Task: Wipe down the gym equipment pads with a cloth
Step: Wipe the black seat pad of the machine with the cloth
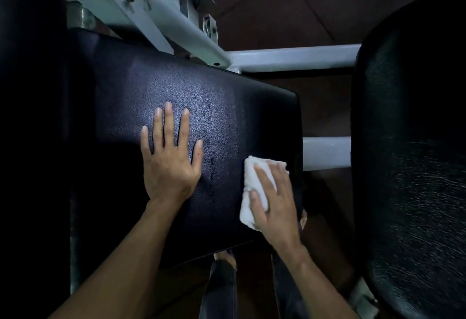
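A big black pad [214, 106] is seen from above. It is shaped like a rectangle with soft, rounded corners. Its cover looks like leather, with a fine bumpy grain, and it shines where light falls on the middle. A thin line of small wet drops [211, 159] is seen running down the pad, between the two hands.

The left hand [171, 159] is laid flat on the pad, open, with the fingers spread wide and straight. Nothing is held in it.

A white cloth [254, 182] is pressed onto the near right part of the pad, close to its right edge. The cloth is folded into a thick, soft lump and looks fluffy, like a small towel. The right hand [274, 200] is laid on top of it, with the fingers bent a little over the cloth to hold it down against the pad.

Smooth pale grey metal bars [290, 57] are seen past the far edge of the pad, and another short bar sticks out on the right. Bolts and plates are joined to the bars at the far left.

A second black pad [416, 167] is seen at the right, well apart from the first. It is rounded, and its skin looks scratched and worn.

A dark tiled floor [315, 3] lies below.
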The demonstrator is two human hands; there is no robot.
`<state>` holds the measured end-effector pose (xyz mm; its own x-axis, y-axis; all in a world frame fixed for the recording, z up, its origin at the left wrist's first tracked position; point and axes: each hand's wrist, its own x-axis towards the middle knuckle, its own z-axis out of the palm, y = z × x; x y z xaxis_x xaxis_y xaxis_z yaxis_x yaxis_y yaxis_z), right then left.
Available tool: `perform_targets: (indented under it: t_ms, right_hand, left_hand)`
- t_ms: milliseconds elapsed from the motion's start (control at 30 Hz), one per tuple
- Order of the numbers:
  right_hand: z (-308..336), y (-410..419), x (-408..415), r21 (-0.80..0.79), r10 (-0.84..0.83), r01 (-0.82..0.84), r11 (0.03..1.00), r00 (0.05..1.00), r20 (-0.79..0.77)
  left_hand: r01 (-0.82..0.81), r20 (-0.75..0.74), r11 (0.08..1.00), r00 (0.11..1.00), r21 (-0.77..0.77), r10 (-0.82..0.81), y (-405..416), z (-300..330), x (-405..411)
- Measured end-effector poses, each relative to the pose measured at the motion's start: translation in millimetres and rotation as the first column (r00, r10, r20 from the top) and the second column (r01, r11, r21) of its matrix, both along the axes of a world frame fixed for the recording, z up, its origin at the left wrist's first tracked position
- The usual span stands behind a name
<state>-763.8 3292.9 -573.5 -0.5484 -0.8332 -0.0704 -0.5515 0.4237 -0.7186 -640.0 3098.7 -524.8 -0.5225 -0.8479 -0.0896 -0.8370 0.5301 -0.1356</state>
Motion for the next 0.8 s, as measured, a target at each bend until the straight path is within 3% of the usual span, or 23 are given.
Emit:
perform_targets:
  t_ms: [200, 333, 467, 533, 667, 800]
  right_hand:
    - [2, -105, -28, 0.001, -0.408, 0.409, 0.913, 0.912, 0.035]
    - [9, -153, -22, -0.059, -0.311, 0.309, 0.949, 0.95, -0.024]
    - [17, -87, 9, -0.095, 0.033, -0.036, 0.995, 0.999, -0.04]
    - [13, -50, 18, -0.066, 0.121, -0.125, 0.99, 0.991, -0.055]
    - [2, -11, 12, -0.011, 0.025, -0.025, 1.0, 1.0, -0.009]
    - [1, -50, -4, 0.017, -0.196, 0.196, 0.981, 0.977, 0.08]
  left_hand:
    - [-0.001, -0.003, 1.0, 1.0, -0.001, 0.001, 0, -2, 1]
    - [0.004, -0.016, 1.0, 1.0, 0.015, -0.004, 0, -2, -1]
    - [-0.004, -0.024, 1.0, 1.0, 0.026, 0.004, 0, -1, -1]
    - [-0.008, -0.018, 1.0, 1.0, 0.02, 0.008, 0, 0, 0]
    - [-0.009, -0.029, 1.0, 1.0, 0.024, 0.01, -1, 0, -1]
    - [-0.013, -0.029, 1.0, 0.999, 0.017, 0.014, 0, 0, 0]
